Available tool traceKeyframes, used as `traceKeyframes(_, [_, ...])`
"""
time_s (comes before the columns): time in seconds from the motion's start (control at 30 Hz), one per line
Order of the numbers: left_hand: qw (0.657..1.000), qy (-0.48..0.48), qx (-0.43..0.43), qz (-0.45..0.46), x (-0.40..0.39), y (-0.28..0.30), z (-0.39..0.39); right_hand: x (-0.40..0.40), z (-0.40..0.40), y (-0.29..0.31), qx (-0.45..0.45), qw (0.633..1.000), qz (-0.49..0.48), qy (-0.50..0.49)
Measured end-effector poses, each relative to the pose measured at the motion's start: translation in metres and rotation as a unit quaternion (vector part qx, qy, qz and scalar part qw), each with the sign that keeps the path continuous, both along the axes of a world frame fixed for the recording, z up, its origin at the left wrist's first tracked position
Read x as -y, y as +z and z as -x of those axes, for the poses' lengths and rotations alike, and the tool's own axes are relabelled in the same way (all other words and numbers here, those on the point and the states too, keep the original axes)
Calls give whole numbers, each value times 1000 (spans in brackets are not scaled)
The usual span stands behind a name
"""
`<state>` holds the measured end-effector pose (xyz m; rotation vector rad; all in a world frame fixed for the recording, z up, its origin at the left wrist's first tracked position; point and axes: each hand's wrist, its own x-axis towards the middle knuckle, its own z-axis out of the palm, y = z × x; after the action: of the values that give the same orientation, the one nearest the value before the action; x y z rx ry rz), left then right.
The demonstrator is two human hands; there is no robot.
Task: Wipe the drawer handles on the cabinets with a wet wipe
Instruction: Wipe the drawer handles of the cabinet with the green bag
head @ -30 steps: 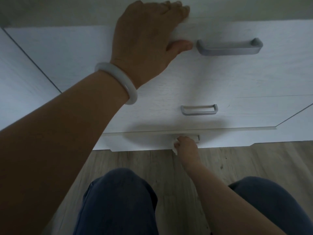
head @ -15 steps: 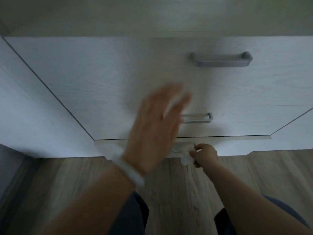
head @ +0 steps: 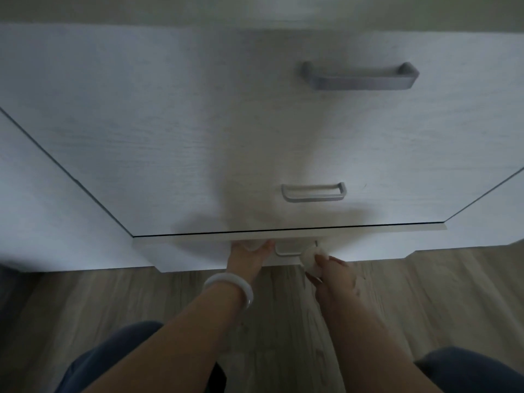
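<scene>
A white cabinet has three stacked drawers, each with a grey bar handle: the top handle [head: 359, 76], the middle handle [head: 313, 192] and the bottom handle [head: 289, 249], partly hidden under the drawer edge above. My right hand [head: 334, 272] holds a bunched white wet wipe [head: 311, 258] at the right end of the bottom handle. My left hand [head: 249, 255], with a pale bangle on the wrist, presses against the bottom drawer front just left of that handle; its fingertips are hidden under the drawer above.
The bottom drawer [head: 198, 252] sticks out slightly from the cabinet. Wood-look floor [head: 425, 302] lies below. My knees in dark trousers [head: 119, 361] are at the frame's lower corners. Cabinet panels flank the drawers on both sides.
My left hand left the cabinet's top edge, swung down and now rests on the bottom drawer front. The right hand with the wipe shifted from the handle's left part to its right end.
</scene>
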<state>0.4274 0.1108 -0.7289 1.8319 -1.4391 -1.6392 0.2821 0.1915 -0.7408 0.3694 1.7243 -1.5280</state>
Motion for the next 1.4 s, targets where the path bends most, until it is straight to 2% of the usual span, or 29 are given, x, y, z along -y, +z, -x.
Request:
traceKeyframes(0.1, [1000, -18, 10, -18, 4, 4, 6, 6, -13, -1, -24, 999, 23, -27])
traceKeyframes(0.2, [998, -19, 55, -7, 5, 3, 11, 4, -28, -8, -40, 998, 35, -41])
traceKeyframes(0.33, [996, 4, 85, -12, 6, -12, 15, 6, -29, -15, -66, 996, -8, -62])
traceKeyframes(0.47, [992, 9, 120, -26, 7, -7, 18, 18, -24, -12, -47, 998, -25, -40])
traceKeyframes(0.6, [993, 9, 120, -21, 12, -4, 23, 30, -18, -5, 52, 995, 83, -30])
traceKeyframes(0.7, [983, -40, 179, 13, 12, -4, 25, 34, -26, -9, 50, 993, 106, -18])
traceKeyframes(0.8, [979, -30, 195, 54, 12, -9, 27, 35, -29, -12, 45, 992, 115, -19])
traceKeyframes(0.83, [973, -66, 210, 69, 12, -14, 28, 35, -27, -12, 48, 992, 114, -17])
traceKeyframes(0.9, [977, -58, 196, 65, 7, -15, 27, 37, -25, -13, 54, 992, 115, -19])
traceKeyframes(0.93, [986, -13, 153, 63, 2, -13, 27, 37, -25, -14, 51, 992, 110, -15])
traceKeyframes(1.0, [987, -51, 133, 68, -8, -4, 29, 36, -26, -13, 37, 993, 108, -4])
traceKeyframes(1.07, [973, -147, 155, 85, -22, 2, 31, 34, -26, -16, 34, 993, 114, -5])
traceKeyframes(1.1, [960, -178, 169, 135, -27, 2, 29, 34, -26, -18, 36, 992, 124, -9])
traceKeyframes(1.17, [910, -212, 202, 292, -29, 5, 20, 33, -26, -24, 39, 990, 137, -9])
traceKeyframes(1.23, [855, -207, 224, 419, -19, 3, 12, 31, -27, -26, 47, 989, 137, -1])
traceKeyframes(1.4, [823, -201, 225, 481, -3, 2, -3, 27, -24, -25, 65, 988, 142, 7])
